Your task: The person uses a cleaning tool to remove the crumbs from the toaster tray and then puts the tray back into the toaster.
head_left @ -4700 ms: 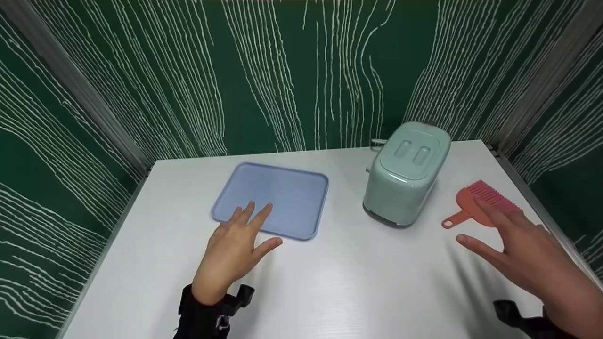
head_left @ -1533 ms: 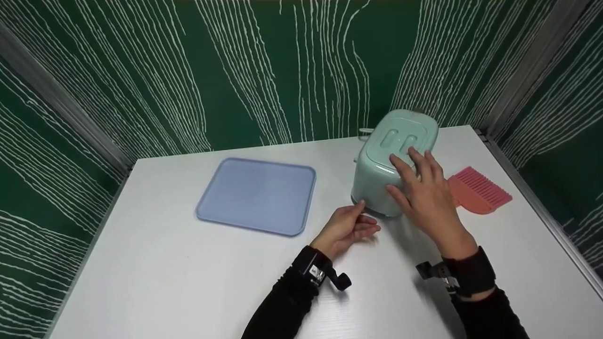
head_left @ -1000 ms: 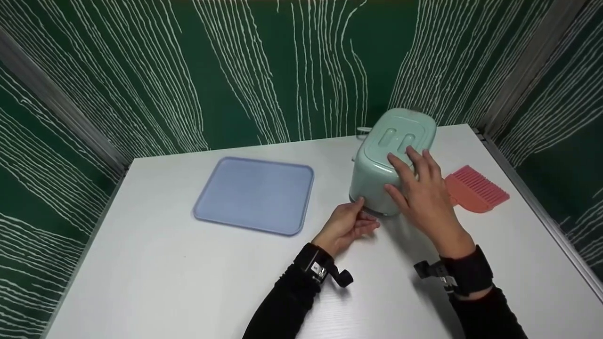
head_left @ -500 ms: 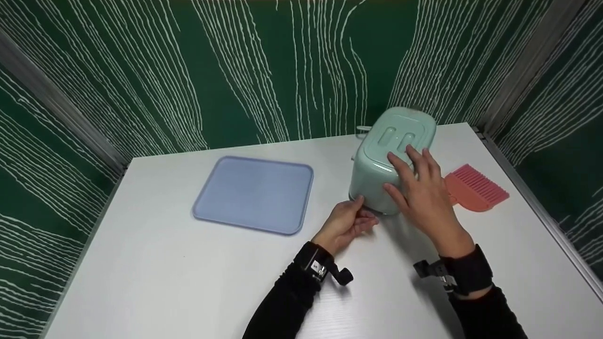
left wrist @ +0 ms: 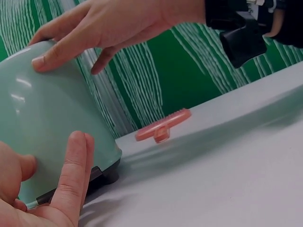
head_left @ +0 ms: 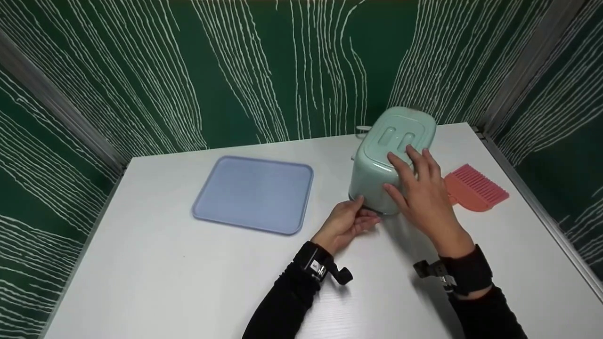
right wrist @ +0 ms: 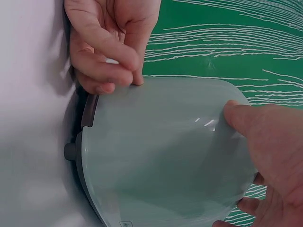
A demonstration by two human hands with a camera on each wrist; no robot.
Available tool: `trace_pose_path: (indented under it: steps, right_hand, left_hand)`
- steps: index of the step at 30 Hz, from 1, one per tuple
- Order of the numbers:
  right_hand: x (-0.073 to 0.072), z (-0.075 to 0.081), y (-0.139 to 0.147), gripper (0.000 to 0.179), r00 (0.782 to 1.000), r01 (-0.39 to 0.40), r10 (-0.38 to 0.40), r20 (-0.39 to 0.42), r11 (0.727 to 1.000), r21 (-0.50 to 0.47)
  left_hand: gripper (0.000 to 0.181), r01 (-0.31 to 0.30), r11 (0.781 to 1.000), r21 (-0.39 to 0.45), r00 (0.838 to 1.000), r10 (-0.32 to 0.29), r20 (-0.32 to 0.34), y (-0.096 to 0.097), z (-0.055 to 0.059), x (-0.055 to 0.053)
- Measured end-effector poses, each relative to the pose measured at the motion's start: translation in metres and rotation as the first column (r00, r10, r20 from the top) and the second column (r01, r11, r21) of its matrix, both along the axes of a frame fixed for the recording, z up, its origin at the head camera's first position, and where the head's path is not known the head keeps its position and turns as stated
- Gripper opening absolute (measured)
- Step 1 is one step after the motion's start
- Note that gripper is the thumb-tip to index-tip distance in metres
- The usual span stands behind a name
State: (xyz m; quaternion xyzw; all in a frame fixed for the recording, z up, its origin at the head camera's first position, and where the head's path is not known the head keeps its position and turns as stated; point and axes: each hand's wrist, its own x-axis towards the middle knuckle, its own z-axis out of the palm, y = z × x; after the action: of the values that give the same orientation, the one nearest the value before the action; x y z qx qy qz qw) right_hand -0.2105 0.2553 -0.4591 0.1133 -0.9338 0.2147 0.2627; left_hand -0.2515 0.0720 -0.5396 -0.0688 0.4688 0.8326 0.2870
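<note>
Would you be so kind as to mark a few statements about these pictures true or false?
1. The right hand touches the green toaster. True.
2. The left hand is at the toaster's lower edge. True.
3. In the head view, the blue tray lies left of the toaster. True.
4. The tray touches the toaster. False: white table shows between them.
5. The toaster lies on its side. False: its grooved top faces up.

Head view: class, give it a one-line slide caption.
Left hand at the base of a pale-green toaster, right hand at its top, with a blue tray lying apart.
</note>
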Motion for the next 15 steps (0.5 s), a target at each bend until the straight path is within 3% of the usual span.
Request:
trace_pose_path:
  steps: [5, 15]
  right_hand:
    - [-0.0006, -0.0008, -0.0001, 0.064, 1.0, 0.0, 0.0, -0.003, 1.0, -0.007]
    - [-0.0017, -0.0023, 0.0006, 0.064, 1.0, 0.0, 0.0, 0.005, 1.0, -0.011]
  left_hand:
    - [0.035, 0.004, 1.0, 0.01, 1.0, -0.005, 0.023, -0.0009, 0.0002, 0.0013]
    - [0.041, 0.031, 0.999, -0.028, 1.0, -0.031, -0.006, -0.0017, 0.0024, 0.0024]
